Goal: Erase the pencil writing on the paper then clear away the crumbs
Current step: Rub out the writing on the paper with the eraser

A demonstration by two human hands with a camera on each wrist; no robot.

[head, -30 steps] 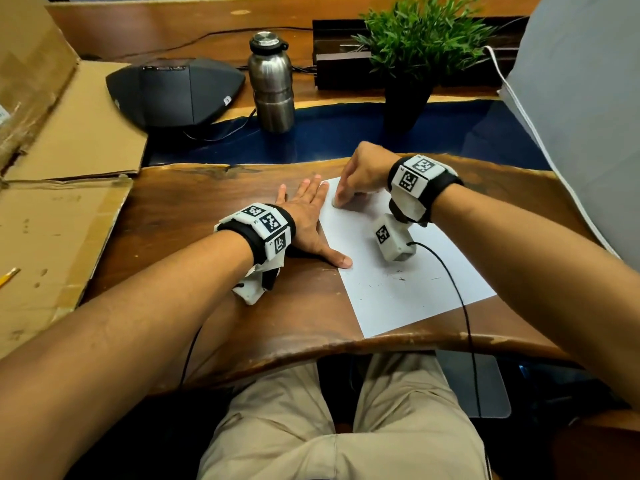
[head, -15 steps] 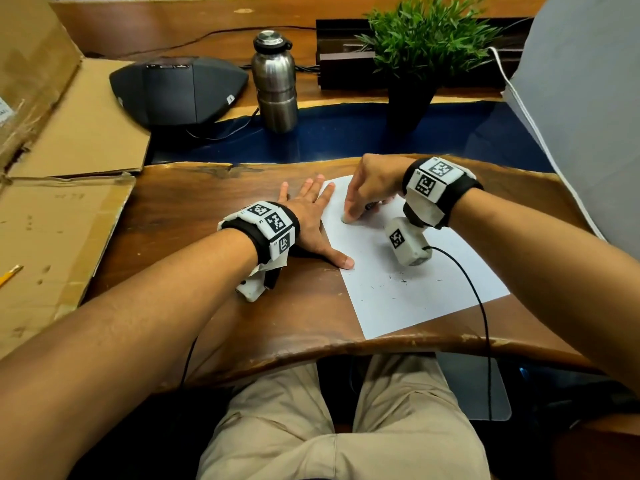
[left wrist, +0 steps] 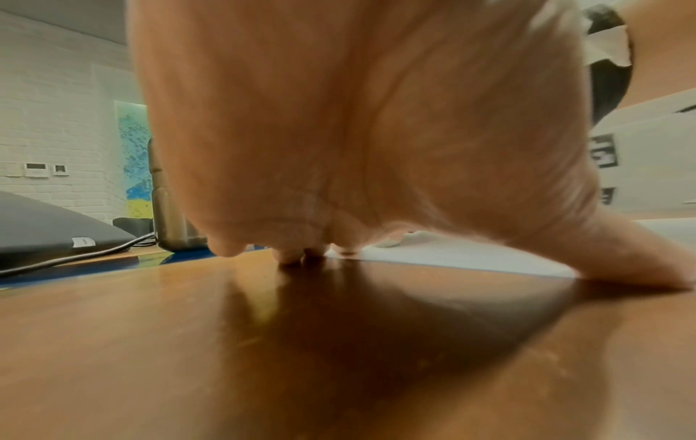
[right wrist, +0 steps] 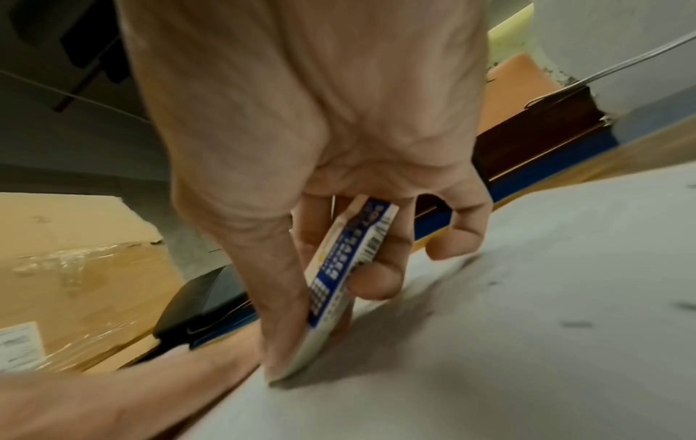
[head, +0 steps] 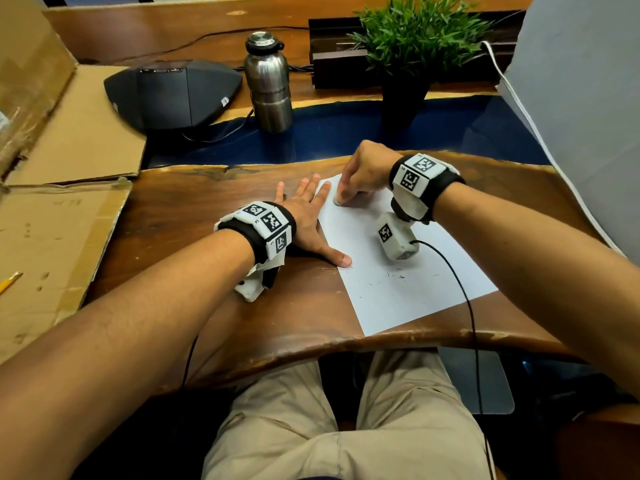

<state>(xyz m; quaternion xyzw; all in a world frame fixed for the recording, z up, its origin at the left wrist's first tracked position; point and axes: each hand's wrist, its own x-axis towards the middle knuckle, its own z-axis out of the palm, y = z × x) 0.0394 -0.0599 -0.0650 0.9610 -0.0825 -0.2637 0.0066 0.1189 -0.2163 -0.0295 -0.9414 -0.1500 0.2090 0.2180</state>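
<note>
Mid-erase, by the look of it. Right hand [right wrist: 320, 178] clamped on the eraser [right wrist: 339, 285], thumb one side and fingers the other, bare white tip pushed down on the paper [head: 398, 292] near its far left corner. Left hand [head: 308, 220] spread flat, fingers straight, pinning the sheet's left edge to the wooden desk [head: 207, 216]. No pencil writing visible on the uncovered part of the sheet in the head view, so the rubbing was probably close to done, though anything under the right hand was hidden. Dark crumbs [head: 394, 275] scattered over the near half of the sheet, none swept off yet, so the whole clearing step looked left to do. Eraser sleeve blue and white with a barcode and some white lettering, too blurred to read. Black-and-white square markers on both wristbands, no readable words there either.
</note>
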